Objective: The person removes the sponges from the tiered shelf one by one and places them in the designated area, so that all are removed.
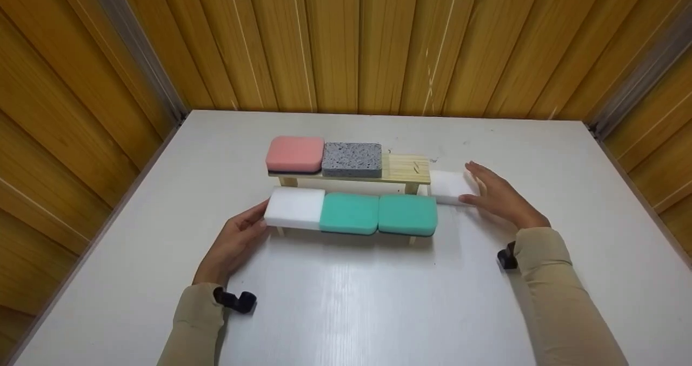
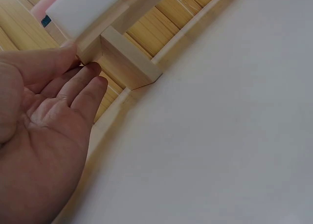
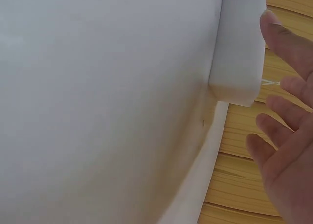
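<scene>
Well, your right hand (image 1: 500,198) spreads, holding nothing, beside rightmost white block (image 1: 448,187); your left hand (image 1: 232,241) touches front bench (image 2: 122,60); can't tell grip.

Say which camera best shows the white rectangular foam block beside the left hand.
Head view: the white rectangular foam block shows nearly whole, top and front. The left wrist view cuts it off at the picture's top; the right wrist view shows none of it.

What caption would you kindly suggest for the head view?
Left hand at the sponge-topped front wooden stand, right hand by a white sponge on the table.
</scene>
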